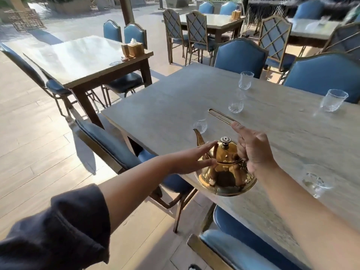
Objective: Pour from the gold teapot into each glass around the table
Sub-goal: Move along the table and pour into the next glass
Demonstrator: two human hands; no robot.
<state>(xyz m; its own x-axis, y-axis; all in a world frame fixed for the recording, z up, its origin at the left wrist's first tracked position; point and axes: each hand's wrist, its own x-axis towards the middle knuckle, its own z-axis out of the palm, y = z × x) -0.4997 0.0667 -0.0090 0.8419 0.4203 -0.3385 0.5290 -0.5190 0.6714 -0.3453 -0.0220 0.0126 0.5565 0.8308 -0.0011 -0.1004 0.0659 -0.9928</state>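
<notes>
The gold teapot [224, 172] hangs above the near edge of the grey table [175, 106], its spout pointing away toward a small glass [200, 125]. My right hand [251, 149] is shut on the teapot's long wire handle [220, 114], which sticks up and away. My left hand [194, 158] lies flat with fingers spread against the teapot's left side near the lid. More glasses stand on the table: one in the middle [236, 107], one at the far edge [245, 80], one at the far right [333, 100] and one near my right forearm [316, 182].
Blue padded chairs [120, 145] ring the table on the near [243, 248] and far side [240, 53]. Another table [78, 55] with a wooden tissue box [134, 47] stands to the left, with further tables and chairs behind. The floor is light tile.
</notes>
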